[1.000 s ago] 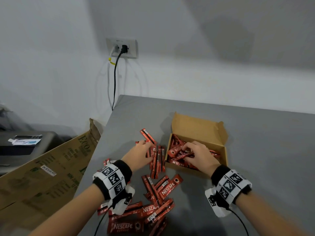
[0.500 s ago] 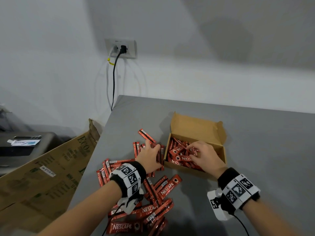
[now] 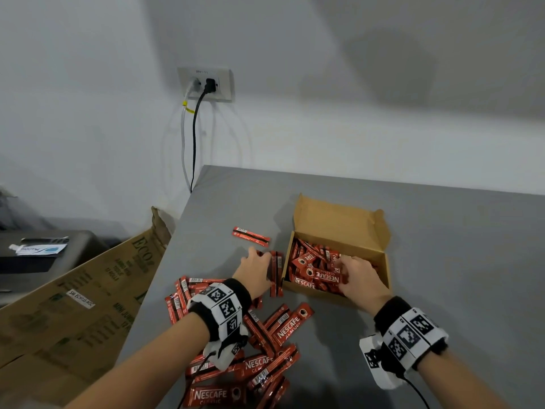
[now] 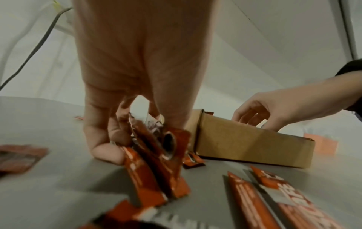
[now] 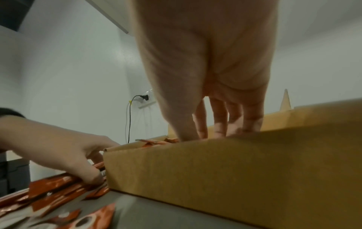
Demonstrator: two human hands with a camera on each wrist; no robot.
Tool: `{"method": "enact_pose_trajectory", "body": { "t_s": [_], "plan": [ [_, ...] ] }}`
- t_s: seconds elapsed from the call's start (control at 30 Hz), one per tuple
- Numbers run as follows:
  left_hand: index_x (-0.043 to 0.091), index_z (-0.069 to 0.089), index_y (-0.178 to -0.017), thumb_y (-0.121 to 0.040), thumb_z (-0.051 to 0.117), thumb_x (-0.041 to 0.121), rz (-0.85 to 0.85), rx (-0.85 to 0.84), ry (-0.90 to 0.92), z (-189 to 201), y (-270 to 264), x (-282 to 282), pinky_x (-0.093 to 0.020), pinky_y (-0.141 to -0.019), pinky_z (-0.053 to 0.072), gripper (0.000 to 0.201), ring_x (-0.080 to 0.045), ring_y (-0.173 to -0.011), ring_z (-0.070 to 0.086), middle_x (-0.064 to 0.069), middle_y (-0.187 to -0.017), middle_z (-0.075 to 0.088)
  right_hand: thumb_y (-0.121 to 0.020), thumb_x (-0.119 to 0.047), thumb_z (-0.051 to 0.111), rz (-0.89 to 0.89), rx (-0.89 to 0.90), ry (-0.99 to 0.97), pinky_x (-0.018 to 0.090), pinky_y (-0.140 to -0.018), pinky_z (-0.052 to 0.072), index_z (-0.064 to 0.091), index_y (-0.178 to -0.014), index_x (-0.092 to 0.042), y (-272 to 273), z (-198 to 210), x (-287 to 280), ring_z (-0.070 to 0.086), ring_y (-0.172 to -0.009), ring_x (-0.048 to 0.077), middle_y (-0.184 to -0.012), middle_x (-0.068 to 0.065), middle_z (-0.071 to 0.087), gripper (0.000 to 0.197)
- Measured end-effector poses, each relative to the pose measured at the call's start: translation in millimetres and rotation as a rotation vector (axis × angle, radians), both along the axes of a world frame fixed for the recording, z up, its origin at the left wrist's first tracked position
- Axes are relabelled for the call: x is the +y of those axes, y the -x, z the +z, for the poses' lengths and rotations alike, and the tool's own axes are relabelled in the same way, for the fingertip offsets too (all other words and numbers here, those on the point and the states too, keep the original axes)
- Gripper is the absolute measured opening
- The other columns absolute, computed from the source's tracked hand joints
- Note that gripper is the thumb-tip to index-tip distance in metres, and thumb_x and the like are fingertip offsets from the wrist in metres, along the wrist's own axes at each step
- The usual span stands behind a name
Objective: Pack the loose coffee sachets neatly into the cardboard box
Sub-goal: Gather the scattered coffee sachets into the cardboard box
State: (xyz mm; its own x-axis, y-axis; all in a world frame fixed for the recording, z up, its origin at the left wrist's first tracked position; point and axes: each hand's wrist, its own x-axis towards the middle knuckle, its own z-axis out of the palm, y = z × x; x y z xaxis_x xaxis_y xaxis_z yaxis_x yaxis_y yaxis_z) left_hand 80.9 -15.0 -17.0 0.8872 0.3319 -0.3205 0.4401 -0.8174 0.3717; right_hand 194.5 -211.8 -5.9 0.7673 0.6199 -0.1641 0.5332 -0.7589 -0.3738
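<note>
The open cardboard box (image 3: 387, 270) sits on the grey table, partly filled with red Nescafe sachets (image 3: 312, 270) lying at mixed angles. My right hand (image 3: 351, 271) is inside it, fingers spread and pointing down onto the sachets; its fingers (image 5: 219, 124) dip behind the near wall (image 5: 215, 170). My left hand (image 3: 259, 262) grips a bundle of sachets (image 3: 275, 274) just outside the box's left wall. In the left wrist view the bundle (image 4: 156, 158) stands on edge between thumb and fingers. More loose sachets (image 3: 265, 349) lie in a heap near me.
A pair of sachets (image 3: 250, 236) lies apart, beyond my left hand. A large brown carton (image 3: 88, 290) leans against the table's left edge. A wall socket with cables (image 3: 206, 84) is behind it. The bare grey table (image 3: 457, 261) extends to the right of the box.
My left hand has closed round the sachets beside the box's left wall and gathered them into a bundle. My right hand stays in the box, now spread flatter over the sachets.
</note>
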Motion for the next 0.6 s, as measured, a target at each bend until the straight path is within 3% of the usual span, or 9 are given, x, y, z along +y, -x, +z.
{"method": "enact_pose_trajectory", "body": {
  "t_s": [0.1,0.17,0.27,0.37,0.47,0.53,0.6],
  "plan": [
    [0.007,0.046,-0.095,-0.087,0.051,0.007,0.013,-0.014,0.091,2.9,-0.3,1.7,-0.027,-0.076,0.044,0.010,-0.032,-0.095,0.055,-0.016,-0.114,0.045,-0.079,-0.013,0.068,0.041,-0.002,0.042,0.023,-0.075,0.044,0.061,-0.093,-0.017,-0.3,3.9,-2.8,0.057,-0.088,0.016,-0.094,-0.001,0.058,0.016],
    [0.006,0.049,-0.097,-0.086,0.053,0.008,0.029,-0.016,0.124,6.3,1.4,4.7,-0.030,-0.079,0.047,0.012,-0.031,-0.098,0.054,-0.015,-0.112,0.048,-0.081,-0.016,0.069,0.054,-0.009,0.048,0.023,-0.073,0.047,0.059,-0.084,-0.022,-1.6,8.0,-4.8,0.058,-0.081,0.013,-0.086,-0.004,0.059,0.012],
    [0.009,0.047,-0.095,-0.084,0.056,0.006,0.080,-0.059,0.131,20.4,4.1,14.6,-0.027,-0.073,0.045,0.014,-0.021,-0.090,0.049,-0.010,-0.107,0.047,-0.081,-0.016,0.070,0.046,0.010,-0.025,0.011,-0.061,0.043,0.059,-0.078,-0.023,-2.0,16.2,-6.6,0.058,-0.070,0.005,-0.072,-0.008,0.059,0.014],
    [0.008,0.046,-0.097,-0.086,0.056,0.007,0.123,-0.234,0.079,49.0,-4.9,19.1,-0.023,-0.072,0.040,0.015,-0.017,-0.085,0.046,-0.004,-0.100,0.042,-0.080,-0.016,0.072,0.025,0.074,-0.158,0.008,-0.057,0.040,0.056,-0.082,-0.025,4.1,23.4,-3.4,0.055,-0.063,-0.004,-0.066,-0.011,0.060,0.019],
    [0.013,0.045,-0.099,-0.087,0.057,0.008,0.068,-0.401,0.174,69.8,-23.6,-0.5,-0.017,-0.068,0.042,0.018,-0.007,-0.078,0.045,0.002,-0.097,0.040,-0.081,-0.014,0.070,0.008,0.112,-0.239,0.012,-0.058,0.046,0.054,-0.088,-0.024,11.5,22.9,7.4,0.062,-0.063,0.001,-0.067,-0.004,0.067,0.020],
    [0.010,0.047,-0.100,-0.085,0.059,0.008,-0.015,-0.395,0.236,68.5,-39.0,-19.3,-0.020,-0.074,0.046,0.019,-0.011,-0.082,0.050,-0.001,-0.101,0.044,-0.083,-0.014,0.068,0.004,0.136,-0.250,0.014,-0.058,0.046,0.053,-0.089,-0.024,15.3,19.7,15.1,0.060,-0.062,0.000,-0.066,-0.007,0.064,0.019],
    [0.007,0.050,-0.104,-0.085,0.060,0.007,-0.071,-0.330,0.248,57.7,-54.7,-32.4,-0.032,-0.083,0.049,0.021,-0.023,-0.091,0.055,-0.010,-0.108,0.050,-0.083,-0.016,0.068,0.035,0.152,-0.247,0.013,-0.059,0.039,0.051,-0.091,-0.024,17.5,16.1,18.2,0.051,-0.062,-0.004,-0.068,-0.014,0.057,0.021]
  ]
}}
